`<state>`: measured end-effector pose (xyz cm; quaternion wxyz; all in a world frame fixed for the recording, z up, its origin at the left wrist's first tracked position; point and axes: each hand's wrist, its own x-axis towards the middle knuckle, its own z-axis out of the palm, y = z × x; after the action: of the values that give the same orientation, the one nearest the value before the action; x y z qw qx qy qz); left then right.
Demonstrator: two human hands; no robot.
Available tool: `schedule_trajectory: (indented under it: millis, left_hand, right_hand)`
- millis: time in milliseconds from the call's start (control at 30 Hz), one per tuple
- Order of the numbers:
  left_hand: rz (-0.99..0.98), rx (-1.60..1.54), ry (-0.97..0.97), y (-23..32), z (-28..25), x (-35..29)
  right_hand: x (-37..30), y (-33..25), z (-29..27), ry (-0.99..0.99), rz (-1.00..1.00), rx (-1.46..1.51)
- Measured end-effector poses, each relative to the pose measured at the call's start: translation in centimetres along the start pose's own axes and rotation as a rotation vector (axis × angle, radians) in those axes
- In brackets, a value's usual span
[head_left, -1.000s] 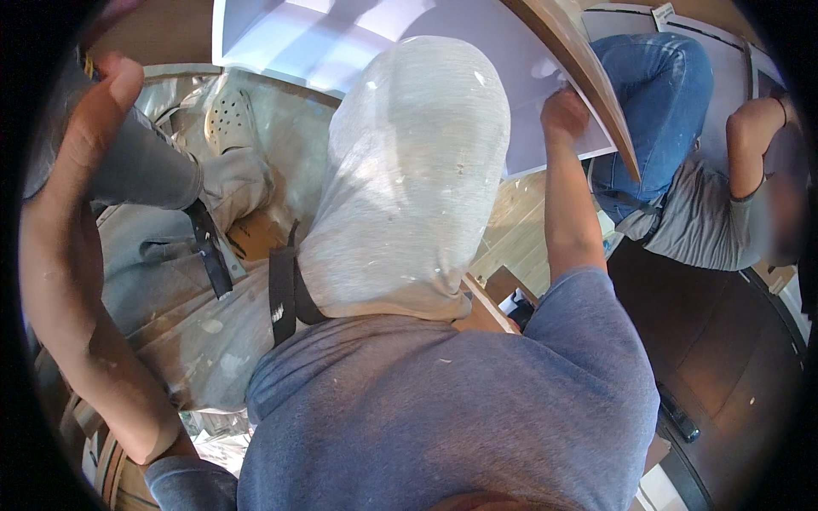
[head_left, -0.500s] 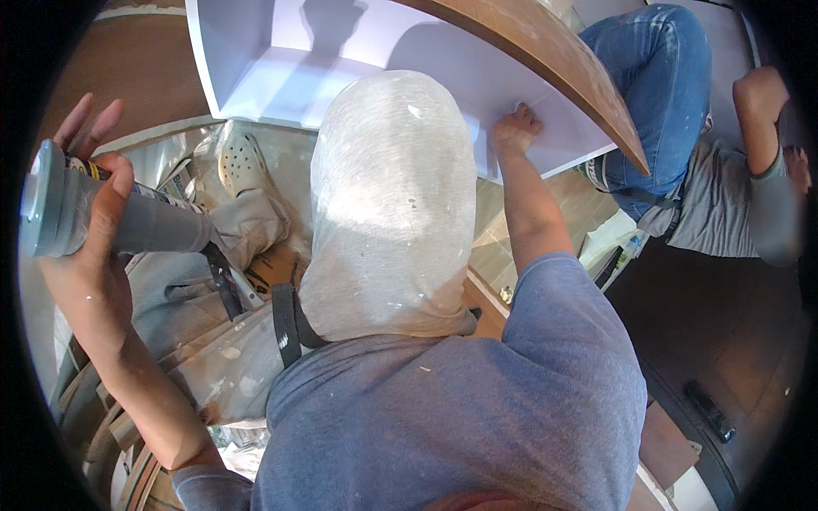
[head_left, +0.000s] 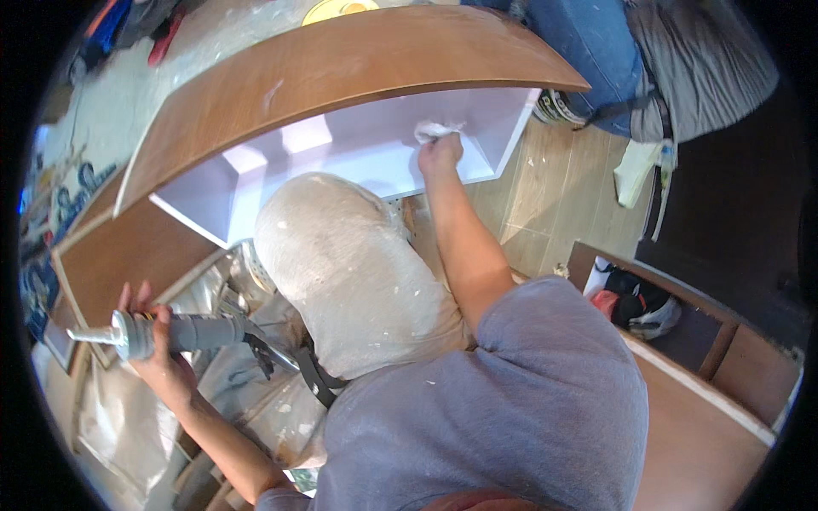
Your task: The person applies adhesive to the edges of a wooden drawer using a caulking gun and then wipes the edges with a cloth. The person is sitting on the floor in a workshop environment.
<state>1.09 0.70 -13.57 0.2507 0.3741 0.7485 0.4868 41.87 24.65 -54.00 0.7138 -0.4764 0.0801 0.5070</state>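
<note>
My left hand (head_left: 166,368) is wrapped round the grey barrel of a caulking gun (head_left: 204,333). Its pale nozzle points left, and its frame and trigger end run toward my thigh. With my right hand (head_left: 440,157) I press a crumpled white wipe (head_left: 433,130) against the inside of a box-like cabinet (head_left: 366,162), near its right end. The cabinet is pale lilac inside, with a curved brown wood panel (head_left: 341,72) along its far edge. My bent knee (head_left: 328,234), in pale stained trousers, is up against its near side.
Beyond the cabinet's right end a person in blue jeans (head_left: 588,51) sits close, beside a tub (head_left: 555,108). A wooden unit holding bags (head_left: 639,302) stands at my right. A brown panel (head_left: 128,255) leans at left. A yellow lid (head_left: 339,10) lies at the far side.
My view has swung, bringing the whole cabinet into sight. The caulking gun's nozzle now shows, and a white wipe is visible in my right hand, which is at the cabinet's inner wall.
</note>
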Motion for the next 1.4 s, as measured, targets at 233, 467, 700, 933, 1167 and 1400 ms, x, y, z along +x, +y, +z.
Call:
schedule_trajectory:
  millis: [233, 467, 700, 933, 1167, 1400]
  left_hand:
    - [-0.021, -0.04, 0.089, 0.2, -1.7, -1.0]
    - [-0.035, -0.026, 0.153, 2.9, -3.3, -2.4]
    - [-0.006, -0.029, 0.114, 4.3, -2.9, -3.4]
    - [-0.023, -0.006, 0.128, 5.2, -2.0, -4.2]
    - [-0.003, -0.008, 0.151, 5.1, -2.3, -5.3]
    - [-0.028, -0.064, 0.095, 4.6, -3.8, -5.6]
  right_hand:
    - [5.7, 1.5, 5.5, 0.171, -0.027, 0.298]
    - [8.8, 0.6, 8.0, 0.072, -0.136, -0.255]
    - [5.1, 0.7, 14.6, -0.386, -0.386, 0.493]
    - [2.0, 0.7, 9.7, 0.321, -0.122, 0.49]
    - [6.6, 0.2, 7.6, 0.29, -0.131, -0.22]
    - [4.8, -1.8, 17.1, -0.251, -0.451, 0.01]
